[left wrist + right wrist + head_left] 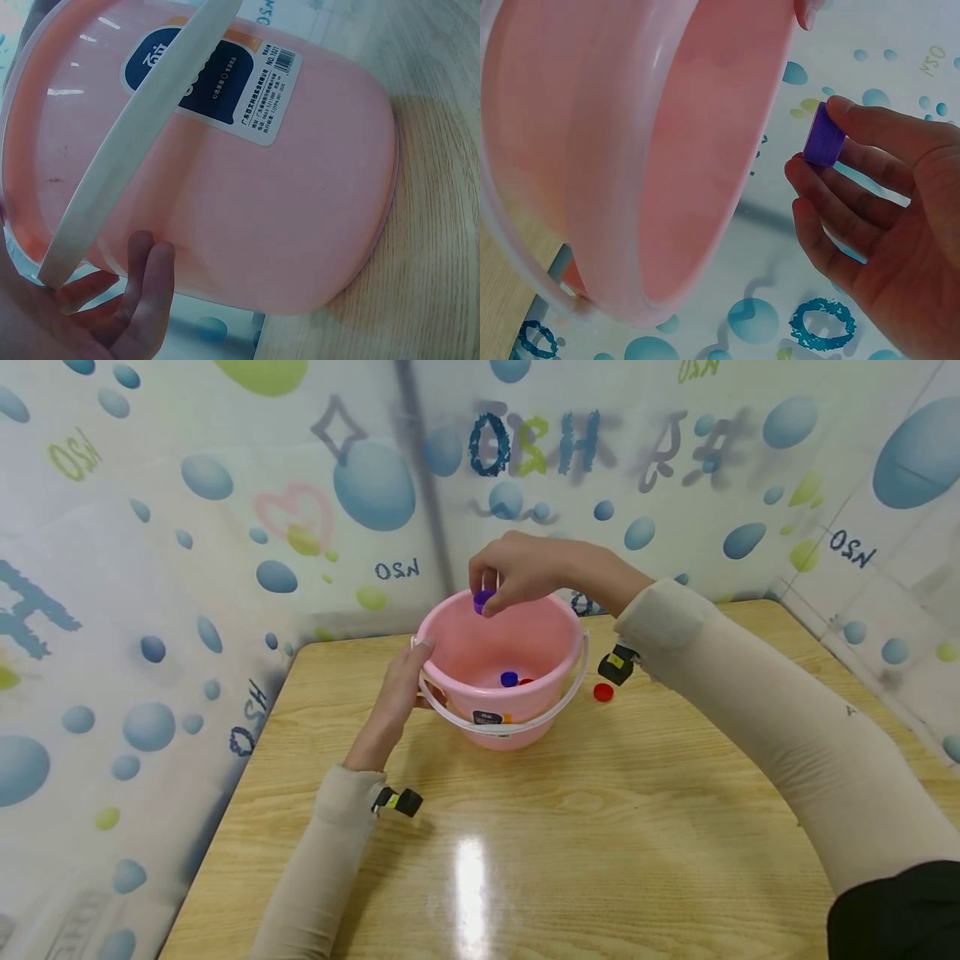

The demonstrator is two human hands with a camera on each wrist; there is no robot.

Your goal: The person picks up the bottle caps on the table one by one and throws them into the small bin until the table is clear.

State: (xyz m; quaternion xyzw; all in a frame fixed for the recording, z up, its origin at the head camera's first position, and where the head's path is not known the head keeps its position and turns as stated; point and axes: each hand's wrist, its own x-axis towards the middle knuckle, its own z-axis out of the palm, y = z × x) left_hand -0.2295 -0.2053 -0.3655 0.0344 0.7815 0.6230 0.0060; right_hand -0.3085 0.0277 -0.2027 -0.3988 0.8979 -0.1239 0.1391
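Note:
A pink bucket (487, 639) stands upright on the table, its white handle (525, 724) hanging down at the front. My left hand (397, 693) grips the bucket's left rim, thumb over the edge and fingers along the outer wall. Over the bucket's opening, my right hand (528, 564) pinches a purple bottle cap (825, 136) between thumb and fingers, clear of the rim in the right wrist view. Down inside lie a blue cap (509, 679) and part of a red cap (527, 682); the front wall hides some of the bottom.
Right of the bucket, another red cap (603, 692) lies on the wooden table (600, 827), below the right wrist's camera. A wall covering (510, 452) printed with blue and green ovals rises behind the table and along its sides.

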